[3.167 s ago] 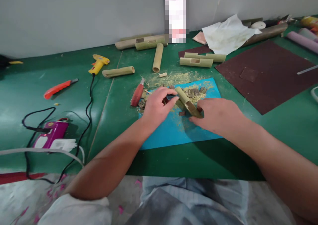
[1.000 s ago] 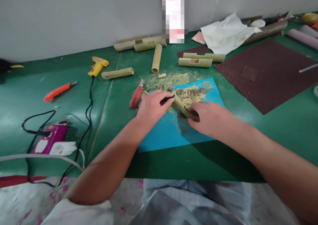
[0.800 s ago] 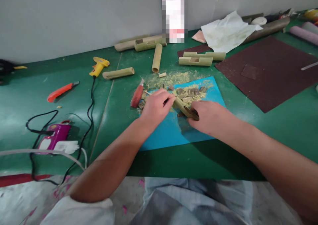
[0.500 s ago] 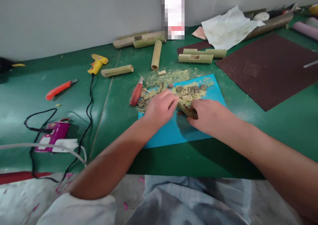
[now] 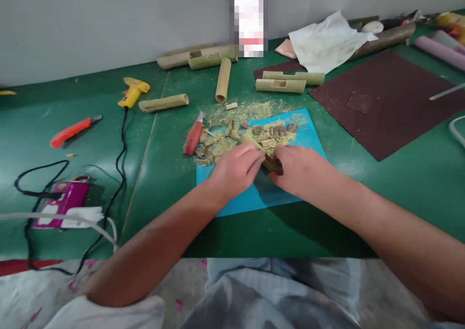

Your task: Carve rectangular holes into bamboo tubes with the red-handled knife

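A notched bamboo tube [image 5: 250, 142] is held at a slant above a blue sheet [image 5: 232, 200]. My right hand [image 5: 300, 168] is closed round the tube's near end, thumb and fingers on either side. My left hand [image 5: 238, 168] has its fingertips pressed together at the notch in the tube's middle; whatever they pinch is hidden. Bamboo chips and shavings [image 5: 221, 147] lie in a heap under and behind the hands. Left of the heap rests a red-handled knife [image 5: 193, 136], blade pointing away.
More bamboo tubes [image 5: 280, 86] lie toward the wall. At left are a yellow glue gun [image 5: 134, 92], an orange cutter [image 5: 74, 131] and a purple power strip [image 5: 69, 198] with cables. A dark brown sheet [image 5: 385, 111] and a crumpled white cloth [image 5: 327, 40] are at right.
My left fingers have moved from the tube's far end toward me, onto the notch, uncovering the far end. My right hand keeps its grip. The view has shifted slightly to the right.
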The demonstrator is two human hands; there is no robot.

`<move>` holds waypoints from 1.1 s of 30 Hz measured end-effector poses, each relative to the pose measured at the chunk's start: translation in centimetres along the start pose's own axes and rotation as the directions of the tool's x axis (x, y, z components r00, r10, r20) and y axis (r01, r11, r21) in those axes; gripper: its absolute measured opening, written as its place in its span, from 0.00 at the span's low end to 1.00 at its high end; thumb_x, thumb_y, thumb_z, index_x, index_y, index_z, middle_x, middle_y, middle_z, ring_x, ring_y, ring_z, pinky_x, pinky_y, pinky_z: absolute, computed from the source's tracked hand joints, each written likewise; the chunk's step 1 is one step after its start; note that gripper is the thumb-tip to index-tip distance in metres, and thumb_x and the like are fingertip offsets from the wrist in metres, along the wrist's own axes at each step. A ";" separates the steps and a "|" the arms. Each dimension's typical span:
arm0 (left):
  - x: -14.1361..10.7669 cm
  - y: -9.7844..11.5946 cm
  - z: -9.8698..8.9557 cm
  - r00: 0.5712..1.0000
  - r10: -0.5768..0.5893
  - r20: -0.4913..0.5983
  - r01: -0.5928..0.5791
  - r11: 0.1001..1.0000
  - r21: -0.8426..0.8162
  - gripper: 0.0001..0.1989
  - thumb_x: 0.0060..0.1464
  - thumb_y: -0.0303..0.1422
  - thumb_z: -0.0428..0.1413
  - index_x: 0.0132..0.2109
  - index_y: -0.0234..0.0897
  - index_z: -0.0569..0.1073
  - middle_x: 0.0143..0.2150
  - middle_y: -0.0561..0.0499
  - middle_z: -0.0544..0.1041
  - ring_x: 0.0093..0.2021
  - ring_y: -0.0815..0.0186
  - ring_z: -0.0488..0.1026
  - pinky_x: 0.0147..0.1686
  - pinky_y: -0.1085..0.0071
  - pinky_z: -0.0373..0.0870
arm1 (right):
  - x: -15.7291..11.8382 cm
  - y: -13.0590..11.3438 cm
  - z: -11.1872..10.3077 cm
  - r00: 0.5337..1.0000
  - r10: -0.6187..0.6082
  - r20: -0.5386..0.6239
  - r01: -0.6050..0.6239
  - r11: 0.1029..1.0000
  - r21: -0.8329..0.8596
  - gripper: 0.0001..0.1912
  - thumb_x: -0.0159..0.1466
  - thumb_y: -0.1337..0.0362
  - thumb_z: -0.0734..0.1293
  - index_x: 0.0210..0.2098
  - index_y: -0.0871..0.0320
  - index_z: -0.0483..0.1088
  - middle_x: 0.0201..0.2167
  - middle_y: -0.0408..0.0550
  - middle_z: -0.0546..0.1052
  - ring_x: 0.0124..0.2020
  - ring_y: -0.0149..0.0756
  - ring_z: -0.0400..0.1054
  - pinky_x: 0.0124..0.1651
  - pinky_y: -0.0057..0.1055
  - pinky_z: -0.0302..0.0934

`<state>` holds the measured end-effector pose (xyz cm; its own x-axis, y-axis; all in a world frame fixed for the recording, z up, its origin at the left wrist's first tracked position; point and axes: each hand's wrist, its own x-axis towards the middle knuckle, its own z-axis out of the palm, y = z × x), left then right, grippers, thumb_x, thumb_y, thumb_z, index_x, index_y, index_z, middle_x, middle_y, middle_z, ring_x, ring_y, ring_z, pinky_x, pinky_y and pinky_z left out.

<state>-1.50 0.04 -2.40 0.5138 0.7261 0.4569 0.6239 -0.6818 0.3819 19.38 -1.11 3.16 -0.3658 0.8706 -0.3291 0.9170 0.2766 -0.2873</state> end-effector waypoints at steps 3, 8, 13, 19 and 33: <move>-0.1 0.2 0.1 0.998 -0.031 -0.062 0.032 0.999 0.013 0.15 0.75 0.32 0.52 0.40 0.38 0.80 0.36 0.48 0.80 0.38 0.63 0.78 0.40 0.68 0.75 | 0.0 0.0 0.0 1.000 0.004 -0.002 -0.004 1.000 0.006 0.10 0.68 0.60 0.69 0.45 0.59 0.76 0.41 0.59 0.83 0.39 0.47 0.76 0.33 0.35 0.51; 0.0 0.2 -0.1 0.998 0.034 -0.054 -0.034 0.999 0.018 0.12 0.74 0.30 0.54 0.41 0.37 0.80 0.36 0.49 0.81 0.37 0.65 0.78 0.38 0.70 0.74 | 0.0 -0.1 0.0 1.000 -0.003 -0.011 0.004 1.000 0.008 0.10 0.67 0.61 0.70 0.45 0.59 0.76 0.41 0.59 0.83 0.40 0.47 0.76 0.34 0.35 0.52; 0.0 -0.2 -0.1 0.997 0.028 -0.071 -0.027 1.000 0.015 0.12 0.74 0.31 0.54 0.43 0.37 0.81 0.37 0.49 0.82 0.38 0.65 0.79 0.40 0.70 0.76 | 0.0 0.1 0.1 1.000 0.014 -0.005 -0.014 1.000 0.013 0.10 0.67 0.60 0.70 0.45 0.58 0.75 0.41 0.58 0.83 0.41 0.48 0.77 0.33 0.34 0.52; 1.4 -1.3 -0.6 0.978 -0.098 -0.185 0.091 0.995 -0.046 0.10 0.71 0.32 0.58 0.42 0.39 0.84 0.37 0.49 0.84 0.39 0.63 0.81 0.43 0.65 0.79 | 0.2 0.4 0.2 1.000 0.002 -0.016 -0.002 1.000 0.019 0.10 0.67 0.58 0.69 0.43 0.57 0.75 0.40 0.56 0.82 0.40 0.47 0.76 0.33 0.34 0.52; 16.3 1.8 0.6 0.963 -0.045 -0.268 0.085 0.986 0.142 0.46 0.77 0.45 0.16 0.36 0.28 0.74 0.49 0.61 0.80 0.54 0.67 0.80 0.44 0.68 0.73 | 0.7 0.7 0.1 1.000 -0.010 0.021 0.011 0.999 -0.042 0.08 0.68 0.60 0.70 0.43 0.57 0.77 0.41 0.55 0.84 0.39 0.44 0.77 0.31 0.34 0.52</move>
<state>8.38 10.69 5.22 0.3092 0.7055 0.6377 0.7430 -0.5978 0.3011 19.72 -0.41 2.62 -0.3781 0.8592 -0.3448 0.9189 0.3030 -0.2526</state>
